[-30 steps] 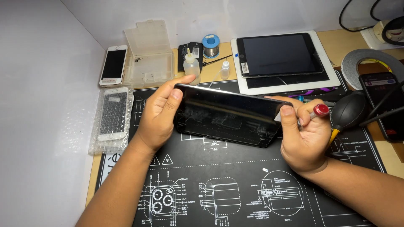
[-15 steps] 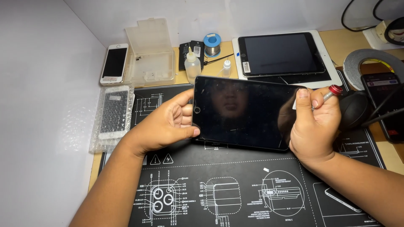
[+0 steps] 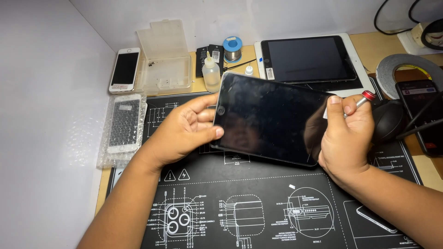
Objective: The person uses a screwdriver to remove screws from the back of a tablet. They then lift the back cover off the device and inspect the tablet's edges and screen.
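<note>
Setting: a worktop (image 3: 198, 85) of pale wood against white walls, covered in front by a black repair mat (image 3: 258, 207) printed with white diagrams.
Tablet: a dark-glass tablet (image 3: 272, 117) held above the mat between both hands, screen up and tilted toward the camera, its round button end by the left hand.
Left hand: the left hand (image 3: 184, 131) clasps the tablet's short edge, thumb on the glass, fingers curled beneath.
Right hand: the right hand (image 3: 348, 136) is closed on the opposite short edge and also pinches a small red-capped screwdriver (image 3: 362, 100), whose tip I cannot see.
Handling: in my judgement, support stays best at the two edges, with the tool's tip kept off the glass and the thumbs pressing only lightly.
Past the left hand: a clear dropper bottle (image 3: 211, 74), an open plastic parts box (image 3: 165, 60), a white phone (image 3: 124, 69) and a bubble-wrapped phone (image 3: 122, 127).
Beyond the tablet: a solder spool (image 3: 232, 48) and a second tablet in a white frame (image 3: 309, 60).
Past the right hand: a black rubber blower (image 3: 390, 121), a roll of tape (image 3: 406, 69) and a phone with its screen lit (image 3: 422, 115).
</note>
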